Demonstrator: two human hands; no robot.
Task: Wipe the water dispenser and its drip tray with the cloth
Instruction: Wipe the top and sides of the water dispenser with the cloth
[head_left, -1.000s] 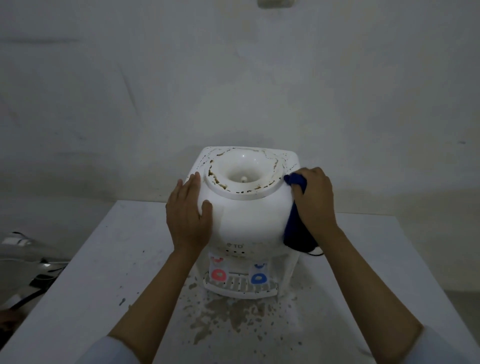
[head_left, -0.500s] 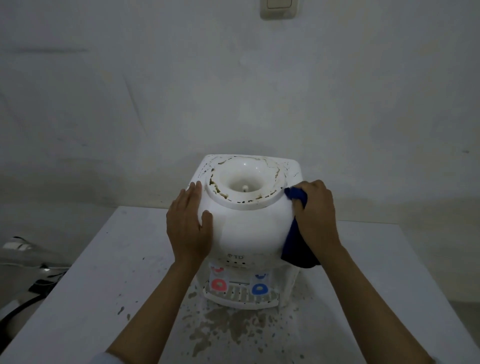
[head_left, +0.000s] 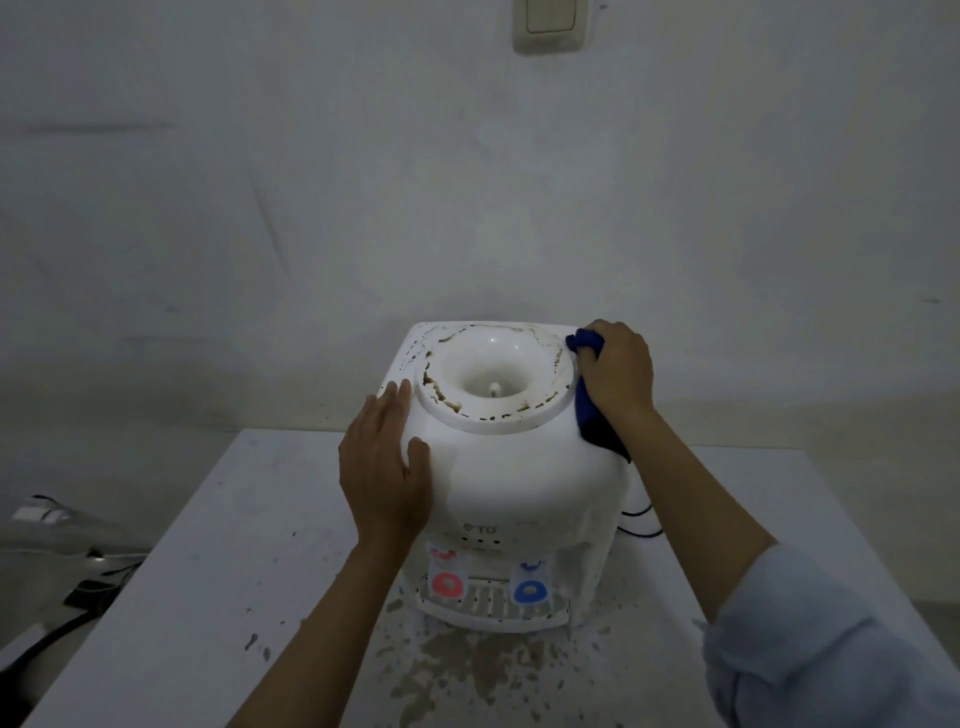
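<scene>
Stained white table (head_left: 197, 582); wall switch (head_left: 550, 23) above; black cable (head_left: 641, 522) behind.

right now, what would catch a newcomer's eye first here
The white water dispenser in the middle of the table, its top ringed with brown grime. Next, the blue cloth that the right hand grips against the dispenser's upper right side, while the left hand rests flat on its left. Brown splatter also marks the table before the drip tray.
</scene>
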